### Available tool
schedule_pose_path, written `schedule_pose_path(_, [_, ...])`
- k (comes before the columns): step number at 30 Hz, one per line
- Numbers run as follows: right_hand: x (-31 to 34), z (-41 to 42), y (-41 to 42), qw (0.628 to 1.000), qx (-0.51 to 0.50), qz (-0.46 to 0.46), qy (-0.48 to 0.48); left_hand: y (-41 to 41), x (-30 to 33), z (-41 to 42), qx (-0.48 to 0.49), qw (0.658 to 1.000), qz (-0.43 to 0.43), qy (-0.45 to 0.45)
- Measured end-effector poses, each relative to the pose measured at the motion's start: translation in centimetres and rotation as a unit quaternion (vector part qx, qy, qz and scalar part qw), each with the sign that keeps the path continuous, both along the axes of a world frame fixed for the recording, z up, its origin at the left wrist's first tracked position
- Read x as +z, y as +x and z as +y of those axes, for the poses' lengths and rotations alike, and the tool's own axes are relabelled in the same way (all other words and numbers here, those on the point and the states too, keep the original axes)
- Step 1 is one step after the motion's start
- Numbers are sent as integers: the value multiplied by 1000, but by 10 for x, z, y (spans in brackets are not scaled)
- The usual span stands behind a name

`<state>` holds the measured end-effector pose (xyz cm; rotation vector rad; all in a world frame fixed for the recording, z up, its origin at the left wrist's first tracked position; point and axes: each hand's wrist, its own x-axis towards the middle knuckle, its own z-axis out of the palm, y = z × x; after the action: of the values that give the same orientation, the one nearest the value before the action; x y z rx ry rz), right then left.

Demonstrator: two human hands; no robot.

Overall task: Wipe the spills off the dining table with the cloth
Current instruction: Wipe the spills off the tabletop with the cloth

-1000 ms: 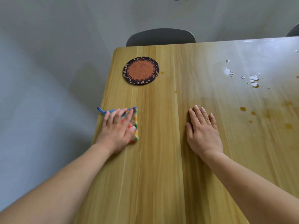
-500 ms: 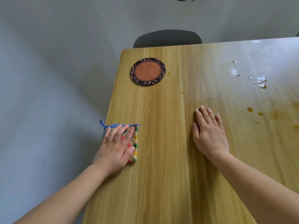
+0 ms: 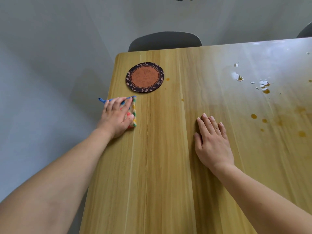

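Pressing cloth (image 3: 133, 109) flat under left hand (image 3: 118, 117), fingers straight; right hand (image 3: 213, 141) flat on table (image 3: 160, 166). Sweep toward amber spills (image 3: 254, 116) centre right, keeping pressure even.

Single head-worn wide-angle view, no second camera to overlap with. It looked forward and steeply down from above the near edge of the tabletop (image 3: 168, 166), close enough that both forearms entered from the bottom corners. The left hand (image 3: 118, 118) sat left of centre, the right hand (image 3: 212, 141) right of centre. The far tabletop edge and a grey chair back (image 3: 164, 41) lay near the top, floor along the left. Wide lens bent the edges.
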<state>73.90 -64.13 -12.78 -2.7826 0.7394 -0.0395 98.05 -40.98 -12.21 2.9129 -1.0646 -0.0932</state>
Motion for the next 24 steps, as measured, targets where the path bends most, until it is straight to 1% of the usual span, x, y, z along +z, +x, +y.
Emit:
schedule_pose_path(4, [0,0,0,1000,-1,-3,1,25,2,-14,1,1000,-2,4])
schedule_pose_path(7, [-1,-1,-1,1000,2,-4,-1,27,1,-15,-1,1000,2,12])
schedule_pose_path(12, [0,-1,-1,1000,2,-5,1,-8,0,-8,5,1000,13,1])
schedule_pose_path(17, [2,0,-1,1000,0,-5,8,-68,-2,-3,-52,998,26,10])
schedule_pose_path(19, [3,0,-1,1000,0,-5,6,-73,-2,-5,-58,998,19,11])
schedule_pose_path(24, [2,1,0,1000,1,-7,9,-50,-3,-22,-81,996,10,18])
